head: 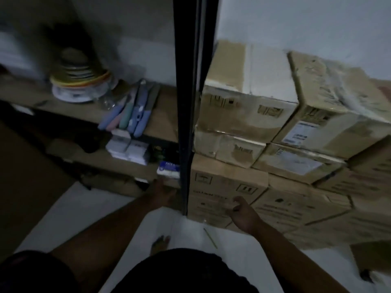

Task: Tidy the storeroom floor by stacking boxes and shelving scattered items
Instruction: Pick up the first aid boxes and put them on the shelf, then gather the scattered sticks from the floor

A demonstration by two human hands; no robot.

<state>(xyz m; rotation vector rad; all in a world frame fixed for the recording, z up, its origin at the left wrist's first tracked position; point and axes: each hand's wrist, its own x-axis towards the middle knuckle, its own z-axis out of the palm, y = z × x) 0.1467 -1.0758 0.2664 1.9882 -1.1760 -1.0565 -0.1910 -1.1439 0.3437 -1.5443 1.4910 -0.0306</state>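
Roughly: stacked cardboard boxes [243,115], print and white labels [296,132] blurred, unreadable. Right hand [243,211] curled against low box [211,187] front, grip unclear. Left hand [163,192] beneath blue-white packet [168,171] on lower shelf [127,168]; grasp indiscernible.

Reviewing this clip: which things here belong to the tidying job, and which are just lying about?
Job: cardboard box stack; low box at the right hand; left hand, low by the shelf rack; stick on the floor.

Lying about, already shelved: plates; knives; small white boxes; blue packet.
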